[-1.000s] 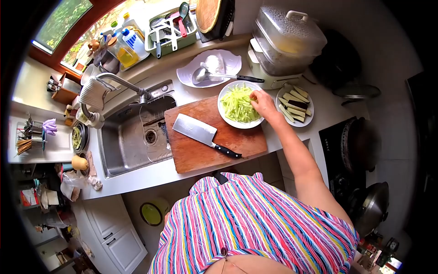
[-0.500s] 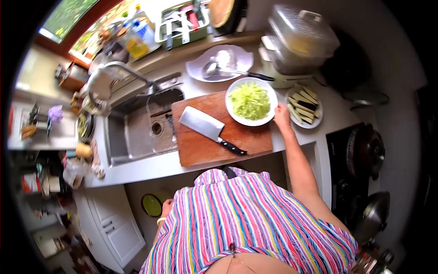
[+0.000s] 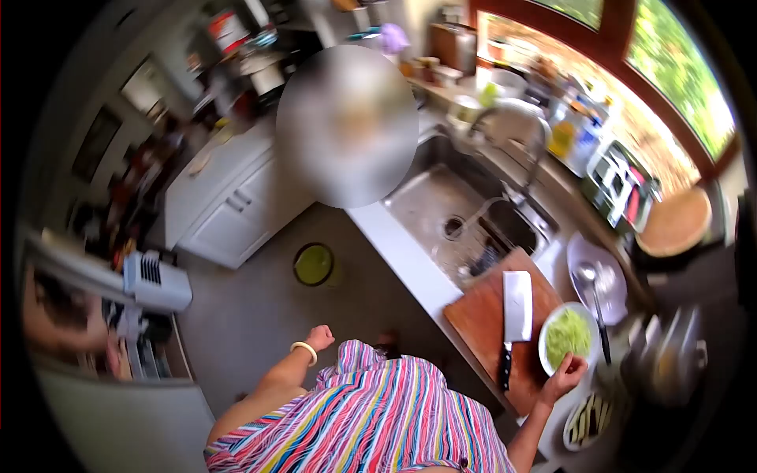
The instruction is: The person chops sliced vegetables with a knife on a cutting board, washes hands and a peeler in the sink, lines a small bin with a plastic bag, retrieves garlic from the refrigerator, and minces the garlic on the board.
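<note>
My right hand (image 3: 561, 380) is closed at the near rim of a white bowl (image 3: 544, 351); its fingers reach over the edge. Shredded pale-green vegetable (image 3: 568, 335) fills the bowl, which sits at the right end of a wooden cutting board (image 3: 481, 309). A cleaver (image 3: 517, 307) with a black handle lies flat on the board, left of the bowl. Below my right hand is a plate of cut eggplant strips (image 3: 588, 420). My left hand (image 3: 319, 338), a pale bangle at its wrist, hangs over the floor with fingers curled and nothing visible in them.
Left of the board is a steel sink (image 3: 426, 189) with a faucet (image 3: 544, 150). A ladle (image 3: 591, 288) rests in a scalloped dish (image 3: 579, 256) behind the bowl. A green bin (image 3: 314, 264) stands on the floor. A blurred oval hides part of the counter.
My view has swung left, bringing the floor and cabinets into sight. My left hand has come out from my side. My right hand stays at the bowl, its fingers now over the rim.
</note>
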A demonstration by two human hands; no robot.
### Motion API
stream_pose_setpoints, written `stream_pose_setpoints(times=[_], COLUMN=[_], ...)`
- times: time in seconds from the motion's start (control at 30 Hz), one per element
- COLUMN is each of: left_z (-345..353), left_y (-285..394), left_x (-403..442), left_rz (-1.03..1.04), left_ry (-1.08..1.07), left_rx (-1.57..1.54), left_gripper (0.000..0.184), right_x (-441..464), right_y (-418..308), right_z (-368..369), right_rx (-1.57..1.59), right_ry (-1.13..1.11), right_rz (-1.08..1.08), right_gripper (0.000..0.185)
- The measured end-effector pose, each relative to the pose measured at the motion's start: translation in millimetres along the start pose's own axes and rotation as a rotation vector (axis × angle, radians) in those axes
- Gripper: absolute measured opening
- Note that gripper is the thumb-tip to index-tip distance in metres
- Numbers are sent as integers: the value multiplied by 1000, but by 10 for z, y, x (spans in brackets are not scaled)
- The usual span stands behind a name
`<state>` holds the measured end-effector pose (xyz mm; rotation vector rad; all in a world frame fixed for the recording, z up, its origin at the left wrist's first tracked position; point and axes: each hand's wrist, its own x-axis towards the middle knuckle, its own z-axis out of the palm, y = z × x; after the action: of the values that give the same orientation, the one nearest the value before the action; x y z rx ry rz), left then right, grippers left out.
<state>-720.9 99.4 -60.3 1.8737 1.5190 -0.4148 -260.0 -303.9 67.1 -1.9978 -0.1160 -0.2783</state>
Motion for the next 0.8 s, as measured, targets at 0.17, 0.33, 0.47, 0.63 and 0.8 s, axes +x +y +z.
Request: stream_pose_setpoints(times=[0.17,0.33,0.47,0.63,0.8], left_z=[22,224,34,-447,-1201], left_y=[-918,-2193,-3377,-4673,-5222], left_x=[-269,-494,-659,-857,-741], left_rz=[-192,-198,-182,-298,-261], left_ry=[24,317,512,746,916], left_rx=[-84,-316,-477,-559,-816], left_gripper=[22,20,20,24,17], right_x=[-381,-1281,-2211,-3618,-5240], right_y=[-871,-2536,-4304,-5962,-6908], right_z=[814,1611,2098,2633,3431], right_rx=[322,612,974,1525,1706], right_ry=[-313,-596,-668,-1014,-1465], right_rz=[-304,-487,-981,-967,-861], right_gripper=[20,23,23,38,41])
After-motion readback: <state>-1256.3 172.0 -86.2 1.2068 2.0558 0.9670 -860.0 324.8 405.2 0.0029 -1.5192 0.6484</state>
